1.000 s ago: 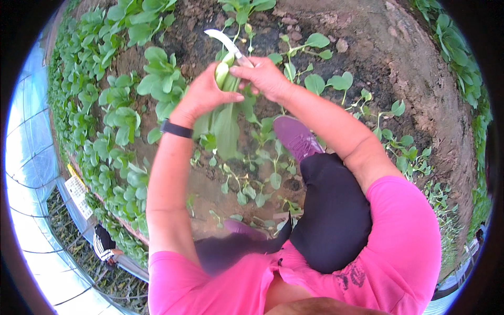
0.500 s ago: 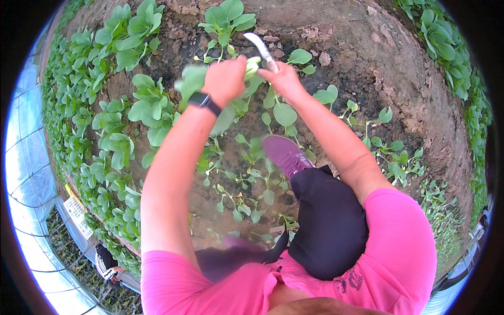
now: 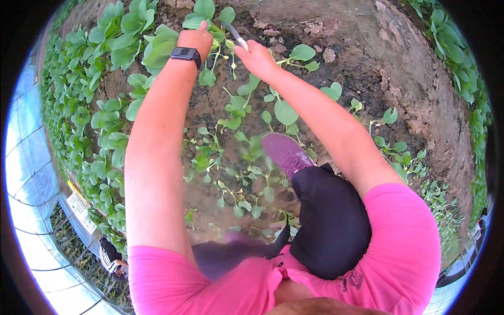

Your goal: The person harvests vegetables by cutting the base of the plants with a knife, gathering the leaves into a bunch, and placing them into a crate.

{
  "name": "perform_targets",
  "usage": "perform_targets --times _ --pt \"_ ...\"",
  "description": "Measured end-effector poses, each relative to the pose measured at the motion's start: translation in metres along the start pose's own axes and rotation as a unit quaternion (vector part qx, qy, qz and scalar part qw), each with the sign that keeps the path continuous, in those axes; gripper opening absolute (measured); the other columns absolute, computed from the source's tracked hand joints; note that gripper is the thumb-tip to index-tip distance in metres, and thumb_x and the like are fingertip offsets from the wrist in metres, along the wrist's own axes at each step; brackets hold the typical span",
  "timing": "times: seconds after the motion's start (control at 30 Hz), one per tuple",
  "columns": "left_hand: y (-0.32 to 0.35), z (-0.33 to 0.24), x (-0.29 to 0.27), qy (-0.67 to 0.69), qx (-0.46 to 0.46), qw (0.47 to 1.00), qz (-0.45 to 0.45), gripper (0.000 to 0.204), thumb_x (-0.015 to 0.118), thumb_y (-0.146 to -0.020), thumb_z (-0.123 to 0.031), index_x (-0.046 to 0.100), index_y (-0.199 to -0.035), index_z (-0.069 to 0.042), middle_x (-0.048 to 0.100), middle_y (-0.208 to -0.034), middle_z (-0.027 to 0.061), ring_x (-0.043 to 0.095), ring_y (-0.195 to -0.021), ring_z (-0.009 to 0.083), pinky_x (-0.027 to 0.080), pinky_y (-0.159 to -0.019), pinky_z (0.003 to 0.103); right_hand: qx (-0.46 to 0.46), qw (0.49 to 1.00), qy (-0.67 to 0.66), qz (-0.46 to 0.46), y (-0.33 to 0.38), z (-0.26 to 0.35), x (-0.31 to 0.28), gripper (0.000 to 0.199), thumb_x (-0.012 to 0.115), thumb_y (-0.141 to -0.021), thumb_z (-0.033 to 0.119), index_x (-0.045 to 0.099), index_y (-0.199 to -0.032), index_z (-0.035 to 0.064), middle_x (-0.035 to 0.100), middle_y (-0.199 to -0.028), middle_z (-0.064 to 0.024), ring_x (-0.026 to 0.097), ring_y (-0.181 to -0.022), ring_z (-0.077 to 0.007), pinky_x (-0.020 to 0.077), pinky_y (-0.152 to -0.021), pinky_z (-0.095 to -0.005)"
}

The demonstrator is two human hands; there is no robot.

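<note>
So the leafy plant (image 3: 205,9) is right up at the top edge of the view, at the far end of the soil bed (image 3: 362,73), and both arms are stretched out to it. Left grip (image 3: 196,40) is right against it, thumb pointing up over the leaves; fingers are mostly hidden, but it's closed around a bunch of greens (image 3: 160,48), with the big leaves poking out to the left. Can't tell if it's got hold of the plant too. Right grip (image 3: 256,58) is wrapped tight around the handle of a small curved knife (image 3: 234,35), blade aimed up and left, tip just beside the plant's right-hand leaf. Touching or not, hard to say.

There's a dark smartwatch (image 3: 186,53) on the left wrist. Closer in, it's scrappy little seedlings (image 3: 244,202) and a purple shoe (image 3: 286,153) planted in the dirt, then black trousers and a pink shirt. Thick rows of greens (image 3: 107,139) run down the left, with plastic sheeting (image 3: 29,157) beyond and another person (image 3: 110,257) in a striped top lower left.
</note>
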State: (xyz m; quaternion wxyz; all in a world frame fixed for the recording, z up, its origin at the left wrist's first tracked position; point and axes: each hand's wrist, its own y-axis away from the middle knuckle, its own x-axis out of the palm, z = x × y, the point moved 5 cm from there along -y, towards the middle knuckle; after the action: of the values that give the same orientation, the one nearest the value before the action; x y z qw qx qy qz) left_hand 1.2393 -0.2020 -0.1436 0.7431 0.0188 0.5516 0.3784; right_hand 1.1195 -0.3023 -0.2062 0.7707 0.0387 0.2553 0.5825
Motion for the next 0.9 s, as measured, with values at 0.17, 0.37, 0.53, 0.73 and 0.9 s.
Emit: perform_targets --times 0.17,0.37,0.53,0.73,0.9 --pt "0.019 -0.001 0.014 0.045 -0.014 0.998 -0.035 0.019 0.059 -0.077 -0.006 0.064 -0.095 -0.004 0.051 -0.13 0.0154 0.067 -0.085 0.0276 0.054 -0.07 0.04 0.031 0.997 0.022 0.062 -0.021 -0.012 0.021 0.045 0.049 -0.089 0.036 0.058 -0.099 -0.0069 0.063 -0.094 -0.0295 0.061 -0.09 -0.0444 0.0468 -0.083 -0.049" --pt "0.031 -0.008 0.04 0.106 -0.058 0.993 0.013 0.034 0.062 -0.071 -0.002 0.057 -0.105 -0.004 0.046 -0.133 0.0144 0.065 -0.091 0.0303 0.054 -0.076 0.041 0.015 0.993 0.112 0.038 -0.027 -0.019 0.031 0.045 0.046 -0.091 0.034 0.055 -0.105 -0.0076 0.063 -0.098 -0.0283 0.061 -0.095 -0.0425 0.047 -0.086 -0.0482" --pt "0.037 -0.015 0.054 0.166 -0.077 0.982 0.045 0.034 0.058 -0.073 -0.001 0.057 -0.107 -0.003 0.047 -0.132 0.0147 0.064 -0.095 0.0318 0.053 -0.079 0.043 0.018 0.988 0.143 0.063 -0.024 -0.024 0.033 0.044 0.046 -0.091 0.032 0.054 -0.109 -0.0069 0.063 -0.102 -0.0272 0.061 -0.097 -0.0411 0.0465 -0.087 -0.0478" --pt "0.036 -0.017 0.075 0.251 -0.121 0.959 0.057 0.036 0.06 -0.071 -0.005 0.057 -0.107 -0.001 0.049 -0.131 0.0158 0.06 -0.104 0.0339 0.05 -0.088 0.04 0.018 0.98 0.178 0.091 -0.03 -0.031 0.035 0.04 0.046 -0.087 0.03 0.059 -0.104 -0.0047 0.063 -0.103 -0.0268 0.061 -0.098 -0.0403 0.0475 -0.087 -0.047" --pt "0.084 -0.023 0.065 0.354 -0.132 0.924 -0.063 0.047 0.064 -0.069 -0.01 0.056 -0.115 -0.003 0.047 -0.134 0.0145 0.058 -0.107 0.0339 0.05 -0.089 0.041 0.004 0.983 0.169 0.076 -0.011 -0.043 0.027 0.036 0.06 -0.082 0.03 0.063 -0.101 -0.0011 0.067 -0.09 -0.0184 0.065 -0.083 -0.0347 0.0498 -0.076 -0.0427"
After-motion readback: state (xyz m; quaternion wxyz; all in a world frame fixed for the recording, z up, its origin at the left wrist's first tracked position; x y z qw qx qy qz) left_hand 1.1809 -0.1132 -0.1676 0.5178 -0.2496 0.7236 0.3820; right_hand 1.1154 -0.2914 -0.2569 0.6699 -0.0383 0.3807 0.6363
